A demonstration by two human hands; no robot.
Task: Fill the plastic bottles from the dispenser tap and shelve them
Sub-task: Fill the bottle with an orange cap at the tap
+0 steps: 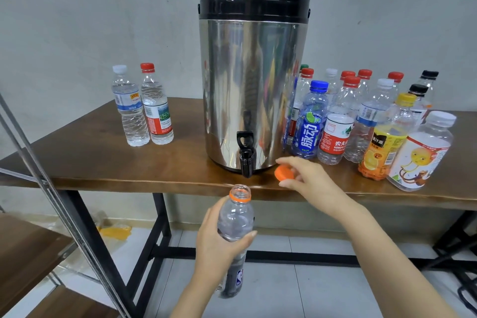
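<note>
- Two capped bottles, apparently filled, stand unshelved left of the dispenser
- Left hand grasps an uncapped bottle below the tap; right hand pinches its orange cap
- Capped empties crowd the right

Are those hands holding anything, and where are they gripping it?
The left hand grips the uncapped bottle around its upper body, just below the neck. The right hand pinches the orange cap by its rim.
</note>
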